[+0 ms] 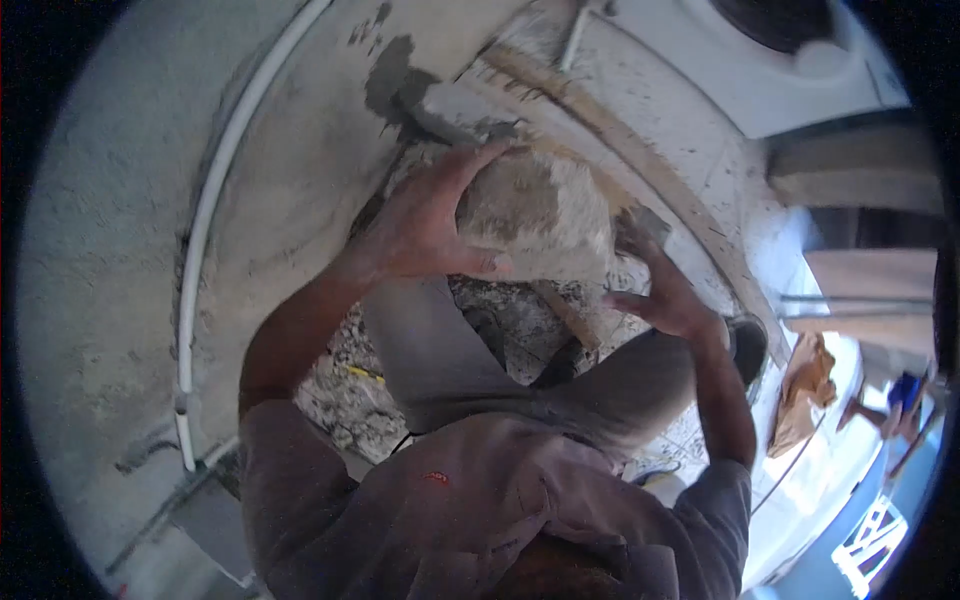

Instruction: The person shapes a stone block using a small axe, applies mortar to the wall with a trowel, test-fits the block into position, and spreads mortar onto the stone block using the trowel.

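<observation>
Between the left hand [420,225] and the right hand [680,300], beyond the knees, lies a rough, pale block [565,215] with a darker patch on its face. Its long axis runs mostly from side to side, with one end towards each hand. What carries it is hidden underneath, so its place by any edge or corner there cannot be told.

The left hand is the nearer, curved round the block's left end, thumb low on the near side and fingers along the top; whether it bears any weight cannot be told. The right hand is spread and unclenched, its fingertips close beside or against the right end, its thumb clear of the near edge. The block therefore lies to the right of the left hand and to the left of the right one.

Nearer the body are the grey trouser legs [420,345], with rubble [350,410] by the left one. Past the block, a long wooden strip [640,155] slants down to the right. A white pipe [206,215] runs along the wall [110,230] on the left; crumpled brown paper [803,395] lies at the right.
</observation>
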A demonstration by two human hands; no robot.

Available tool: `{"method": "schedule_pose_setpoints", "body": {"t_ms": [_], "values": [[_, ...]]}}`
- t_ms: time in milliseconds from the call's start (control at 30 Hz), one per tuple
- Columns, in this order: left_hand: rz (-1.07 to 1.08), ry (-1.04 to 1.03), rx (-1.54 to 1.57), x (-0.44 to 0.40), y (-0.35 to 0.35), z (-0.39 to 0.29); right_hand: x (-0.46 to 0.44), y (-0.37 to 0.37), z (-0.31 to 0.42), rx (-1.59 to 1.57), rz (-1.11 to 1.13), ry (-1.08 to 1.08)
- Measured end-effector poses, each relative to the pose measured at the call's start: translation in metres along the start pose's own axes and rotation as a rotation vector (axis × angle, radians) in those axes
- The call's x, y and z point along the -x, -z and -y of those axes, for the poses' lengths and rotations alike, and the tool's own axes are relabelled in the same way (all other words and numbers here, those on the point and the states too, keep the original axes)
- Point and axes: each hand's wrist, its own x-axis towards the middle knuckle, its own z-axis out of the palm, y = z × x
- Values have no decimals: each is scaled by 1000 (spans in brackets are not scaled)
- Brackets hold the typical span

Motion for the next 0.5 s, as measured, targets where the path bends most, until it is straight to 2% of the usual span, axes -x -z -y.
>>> {"method": "schedule_pose_setpoints", "body": {"t_ms": [67, 100, 167, 200, 267, 333, 367, 467, 500], "values": [[-27, 98, -46, 4, -4, 27, -8, 18, -11, 57, 232, -50], [-41, 144, -43, 9, -6, 41, -12, 21, -25, 56, 276, -32], [-104, 237, -209, 18, -15, 69, -20, 18, -54, -229, 642, -278], [-101, 274, -204, 24, -23, 83, -27, 7, -67, -233, 678, -275], [-164, 311, -355, 35, -36, 107, -32, -25, -101, -115, 888, -359], [-141, 371, -372, 48, -48, 122, -23, -83, -141, -29, 771, -185], [-128, 424, -390, 54, -55, 127, -14, -122, -168, 54, 635, -42], [-145, 581, -421, 80, -78, 133, -5, -198, -171, 93, 470, -204], [-146, 596, -433, 89, -86, 131, 0, -216, -168, 189, 411, -92]]}}
